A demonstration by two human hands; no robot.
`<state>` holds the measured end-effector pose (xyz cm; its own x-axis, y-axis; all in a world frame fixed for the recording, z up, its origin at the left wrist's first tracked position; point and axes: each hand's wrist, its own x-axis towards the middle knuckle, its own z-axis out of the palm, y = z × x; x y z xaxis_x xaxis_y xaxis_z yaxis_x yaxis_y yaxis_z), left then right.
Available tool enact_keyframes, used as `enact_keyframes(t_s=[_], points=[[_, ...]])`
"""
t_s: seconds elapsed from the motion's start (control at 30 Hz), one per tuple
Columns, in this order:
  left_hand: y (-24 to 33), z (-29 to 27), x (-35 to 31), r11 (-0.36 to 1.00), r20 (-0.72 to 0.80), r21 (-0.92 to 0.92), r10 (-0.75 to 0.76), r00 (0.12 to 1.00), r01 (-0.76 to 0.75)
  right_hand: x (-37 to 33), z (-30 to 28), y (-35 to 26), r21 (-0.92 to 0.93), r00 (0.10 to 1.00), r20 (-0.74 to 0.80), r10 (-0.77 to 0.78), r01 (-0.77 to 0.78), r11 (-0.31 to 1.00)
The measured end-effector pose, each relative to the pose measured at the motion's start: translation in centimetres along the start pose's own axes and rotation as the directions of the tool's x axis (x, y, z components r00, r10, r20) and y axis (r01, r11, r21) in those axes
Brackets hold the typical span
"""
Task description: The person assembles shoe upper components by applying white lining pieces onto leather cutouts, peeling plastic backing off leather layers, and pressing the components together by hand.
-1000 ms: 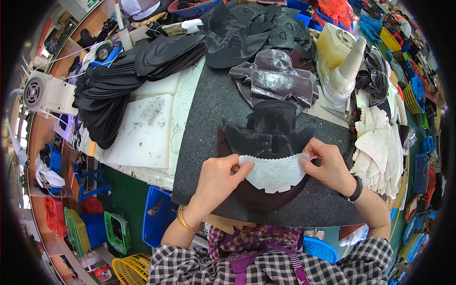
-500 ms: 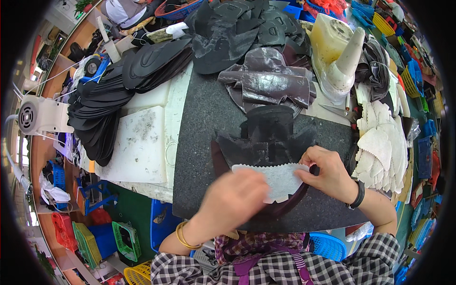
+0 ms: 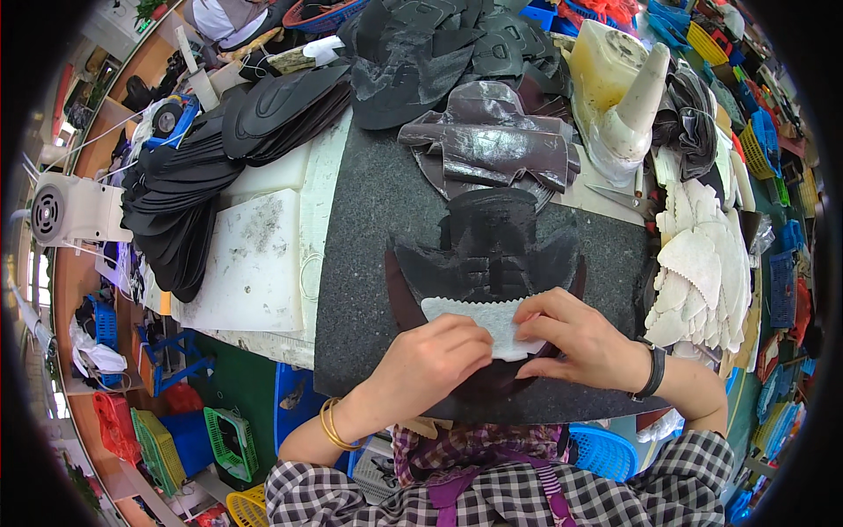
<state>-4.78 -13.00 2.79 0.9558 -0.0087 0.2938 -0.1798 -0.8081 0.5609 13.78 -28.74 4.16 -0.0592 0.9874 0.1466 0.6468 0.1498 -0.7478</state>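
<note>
A dark leather shoe upper (image 3: pixel 496 233) lies on the grey stone slab in front of me. Across its near part sits a white fabric backing piece (image 3: pixel 479 313) with a zigzag far edge. At the piece's near left side, my left hand (image 3: pixel 432 358) is closed, its fingers bent and pressed together on the fabric. My right hand (image 3: pixel 587 341) rests on the right end of the piece with bent fingers, the thumb apart from them. Both hands cover parts of the fabric's near edge.
Beyond the upper lie more glossy dark uppers (image 3: pixel 505 136) and a pile of black pieces (image 3: pixel 408 61). Black cut pieces (image 3: pixel 180 189) fan out at left; white backing pieces (image 3: pixel 698 263) are stacked at right. A yellowish container (image 3: pixel 606 66), a white cone (image 3: pixel 634 110) and scissors (image 3: pixel 619 196) stand or lie nearby.
My right hand has moved left along the white piece, away from its far right corner, and its pinch has loosened. My left hand, blurred before, now stays pressed at the near left edge.
</note>
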Motion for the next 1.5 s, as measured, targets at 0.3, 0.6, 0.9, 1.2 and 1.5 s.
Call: enact_keyframes(t_s=[0.3, 0.6, 0.9, 1.2, 1.5], points=[[3.1, 2.1, 1.2, 0.977, -0.219, 0.189, -0.057, 0.974, 0.099, 0.1, 1.7, 0.0, 0.185, 0.975, -0.14, 0.175, -0.148, 0.971], [2.8, 3.4, 1.3, 0.963, -0.237, 0.24, -0.063, 0.969, 0.122, -0.1, 2.4, -0.2, 0.226, 0.968, -0.139, 0.208, -0.174, 0.958], [0.4, -6.0, -4.4, 0.84, -0.692, -0.5, -0.534, 0.486, 0.212, -0.5, 2.0, -0.6, 0.042, 0.987, -0.127, 0.099, -0.094, 0.995], [3.0, 0.3, -2.1, 0.998, -0.019, -0.051, 0.024, 1.0, -0.025, 9.1, -5.2, 5.8, -0.329, 0.881, -0.465, -0.082, -0.086, 0.941], [1.4, -1.6, -2.3, 0.924, -0.251, -0.351, -0.251, 0.935, 0.153, 13.3, -7.9, 10.5, -0.283, 0.923, -0.36, 0.137, -0.248, 0.926]])
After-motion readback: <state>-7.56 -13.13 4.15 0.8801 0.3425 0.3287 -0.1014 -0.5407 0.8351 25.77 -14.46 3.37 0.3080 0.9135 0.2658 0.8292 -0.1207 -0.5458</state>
